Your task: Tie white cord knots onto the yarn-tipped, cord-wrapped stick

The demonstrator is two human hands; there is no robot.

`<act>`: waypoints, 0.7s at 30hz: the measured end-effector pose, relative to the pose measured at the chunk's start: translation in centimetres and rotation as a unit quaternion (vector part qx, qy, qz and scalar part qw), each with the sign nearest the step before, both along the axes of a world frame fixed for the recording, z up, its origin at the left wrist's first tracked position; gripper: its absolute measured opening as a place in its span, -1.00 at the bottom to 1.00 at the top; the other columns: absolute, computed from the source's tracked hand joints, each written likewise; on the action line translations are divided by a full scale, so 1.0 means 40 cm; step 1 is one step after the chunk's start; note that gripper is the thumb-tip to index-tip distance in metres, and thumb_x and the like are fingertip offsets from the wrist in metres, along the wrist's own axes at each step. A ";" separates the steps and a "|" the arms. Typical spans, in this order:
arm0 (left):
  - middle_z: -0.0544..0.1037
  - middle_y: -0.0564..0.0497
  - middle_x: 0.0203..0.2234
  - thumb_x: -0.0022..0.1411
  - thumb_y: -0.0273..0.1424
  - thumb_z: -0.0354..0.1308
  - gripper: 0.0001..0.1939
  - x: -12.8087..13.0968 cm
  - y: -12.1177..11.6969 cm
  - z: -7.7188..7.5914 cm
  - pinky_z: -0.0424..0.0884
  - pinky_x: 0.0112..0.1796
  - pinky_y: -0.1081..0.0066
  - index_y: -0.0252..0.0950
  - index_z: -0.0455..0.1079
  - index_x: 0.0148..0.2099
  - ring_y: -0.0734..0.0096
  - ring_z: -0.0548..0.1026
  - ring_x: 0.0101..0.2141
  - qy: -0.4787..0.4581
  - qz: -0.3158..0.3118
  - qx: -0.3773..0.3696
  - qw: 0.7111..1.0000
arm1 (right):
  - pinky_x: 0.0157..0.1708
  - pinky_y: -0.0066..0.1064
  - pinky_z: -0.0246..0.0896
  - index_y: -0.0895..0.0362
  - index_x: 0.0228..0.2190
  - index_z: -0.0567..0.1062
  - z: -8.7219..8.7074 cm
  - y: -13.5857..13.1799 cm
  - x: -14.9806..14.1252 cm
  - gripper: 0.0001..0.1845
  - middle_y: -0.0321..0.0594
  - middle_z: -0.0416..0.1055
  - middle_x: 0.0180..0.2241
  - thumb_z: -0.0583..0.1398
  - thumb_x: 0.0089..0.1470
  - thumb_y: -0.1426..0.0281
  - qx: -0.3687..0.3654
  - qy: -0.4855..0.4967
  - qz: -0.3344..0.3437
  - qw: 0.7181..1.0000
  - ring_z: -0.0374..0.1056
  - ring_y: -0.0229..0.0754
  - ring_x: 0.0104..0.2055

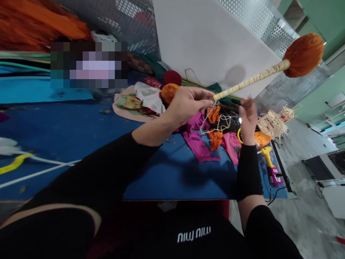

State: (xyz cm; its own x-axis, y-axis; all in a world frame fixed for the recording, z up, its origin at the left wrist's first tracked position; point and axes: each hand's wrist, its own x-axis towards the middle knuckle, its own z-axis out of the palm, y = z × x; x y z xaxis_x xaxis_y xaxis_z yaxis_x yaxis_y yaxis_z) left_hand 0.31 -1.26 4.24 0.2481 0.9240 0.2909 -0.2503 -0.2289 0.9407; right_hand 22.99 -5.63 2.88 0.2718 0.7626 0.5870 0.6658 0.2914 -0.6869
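My left hand [185,102] pinches the lower end of a stick [248,82] wrapped in pale yellow and white bands. An orange cloth-covered ball [304,54] tops the stick, which slants up to the right. Loose pale yarn [222,126] hangs in loops below the left fingertips, above orange scraps of cloth [215,139]. My right hand [248,117] is raised below the stick, apart from it. Its fingers are bent and smeared by motion, so whether they hold yarn cannot be made out.
Pink cloth pieces [198,144] lie on the blue table [172,176]. On the right are a yellow glue gun [266,156], a pink box [274,175] with cables, and a bundle of wooden sticks [273,124]. Another orange ball [169,92] sits behind my left hand. A white panel [199,39] stands behind.
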 end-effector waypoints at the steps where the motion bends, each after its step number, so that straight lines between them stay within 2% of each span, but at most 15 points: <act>1: 0.62 0.05 -0.48 0.04 -0.53 0.34 -0.85 0.002 0.001 -0.004 0.40 -0.43 0.41 -0.19 0.67 -0.33 0.47 0.42 -0.55 -0.001 -0.002 0.000 1.000 | 0.37 -0.02 0.26 -0.07 0.30 0.28 -0.013 0.005 -0.030 -0.36 -0.08 0.43 0.26 0.13 0.27 0.02 -0.021 0.030 0.073 0.997 0.38 -0.06 0.32; 3: 0.65 0.04 -0.46 0.02 -0.53 0.35 -0.84 0.007 0.005 -0.012 0.44 -0.41 0.43 -0.21 0.68 -0.32 0.46 0.48 -0.52 -0.010 -0.006 0.003 1.000 | 0.36 -0.09 0.29 -0.06 0.22 0.35 -0.041 0.010 -0.090 -0.35 -0.10 0.50 0.19 0.13 0.24 -0.11 -0.055 0.079 0.172 0.980 0.42 -0.07 0.28; 5: 0.67 0.02 -0.43 0.03 -0.52 0.35 -0.84 0.012 0.009 -0.020 0.50 -0.35 0.44 -0.23 0.69 -0.29 0.42 0.56 -0.46 -0.013 -0.012 0.005 1.000 | 0.24 -0.17 0.41 -0.05 0.11 0.43 -0.064 0.010 -0.136 -0.33 -0.16 0.57 0.04 0.19 0.17 -0.21 -0.075 0.124 0.210 0.967 0.50 -0.09 0.13; 7: 0.70 0.01 -0.40 0.05 -0.52 0.35 -0.83 0.014 0.015 -0.025 0.55 -0.29 0.45 -0.25 0.69 -0.27 0.39 0.62 -0.40 -0.007 -0.010 0.013 1.000 | -0.03 -0.27 0.50 -0.01 -0.07 0.51 -0.078 0.005 -0.161 -0.38 -0.26 0.56 -0.25 0.25 0.12 -0.24 -0.078 0.172 0.205 0.960 0.51 -0.17 -0.18; 9: 0.71 0.01 -0.38 0.06 -0.54 0.35 -0.82 0.014 0.022 -0.028 0.58 -0.24 0.46 -0.27 0.70 -0.25 0.39 0.64 -0.36 0.001 -0.004 0.029 1.000 | -0.26 -0.37 0.42 0.04 -0.27 0.52 -0.083 -0.003 -0.167 -0.45 -0.38 0.39 -0.48 0.26 0.14 -0.21 -0.054 0.205 0.174 0.962 0.34 -0.28 -0.42; 10: 0.72 0.01 -0.36 0.07 -0.55 0.35 -0.81 0.014 0.026 -0.028 0.59 -0.22 0.46 -0.28 0.70 -0.23 0.40 0.65 -0.35 0.005 -0.001 0.038 0.999 | -0.31 -0.40 0.37 0.06 -0.35 0.51 -0.083 -0.007 -0.166 -0.47 -0.41 0.33 -0.52 0.26 0.16 -0.17 -0.030 0.205 0.149 0.967 0.27 -0.31 -0.46; 12: 0.73 0.00 -0.35 0.10 -0.58 0.34 -0.78 0.011 0.035 -0.027 0.60 -0.20 0.45 -0.31 0.70 -0.19 0.41 0.65 -0.36 0.015 0.008 0.051 0.999 | -0.31 -0.43 0.30 0.09 -0.43 0.50 -0.082 -0.012 -0.162 -0.52 -0.39 0.33 -0.51 0.26 0.22 -0.07 0.033 0.170 0.089 0.981 0.24 -0.33 -0.43; 15: 0.74 -0.01 -0.32 0.13 -0.64 0.30 -0.75 0.009 0.050 -0.028 0.62 -0.17 0.42 -0.34 0.70 -0.16 0.41 0.66 -0.34 0.031 0.034 0.063 0.997 | -0.28 -0.42 0.28 0.11 -0.42 0.53 -0.084 -0.018 -0.162 -0.60 -0.33 0.44 -0.45 0.20 0.32 0.09 0.110 0.051 0.017 0.992 0.31 -0.31 -0.38; 19: 0.75 -0.04 -0.31 0.14 -0.65 0.27 -0.77 0.019 0.074 -0.049 0.63 -0.13 0.39 -0.35 0.69 -0.20 0.37 0.67 -0.31 0.066 0.051 0.068 0.994 | -0.29 -0.39 0.30 0.09 -0.36 0.53 -0.095 -0.024 -0.166 -0.56 -0.25 0.49 -0.43 0.05 0.45 0.15 0.160 -0.150 -0.008 0.976 0.40 -0.27 -0.37; 21: 0.74 -0.03 -0.33 0.14 -0.61 0.29 -0.79 0.026 0.084 -0.065 0.62 -0.16 0.38 -0.33 0.69 -0.21 0.34 0.68 -0.31 0.102 0.055 0.087 0.989 | -0.31 -0.39 0.29 0.09 -0.37 0.50 -0.094 -0.029 -0.164 -0.56 -0.25 0.48 -0.45 0.02 0.47 0.18 0.175 -0.209 0.003 0.962 0.40 -0.27 -0.38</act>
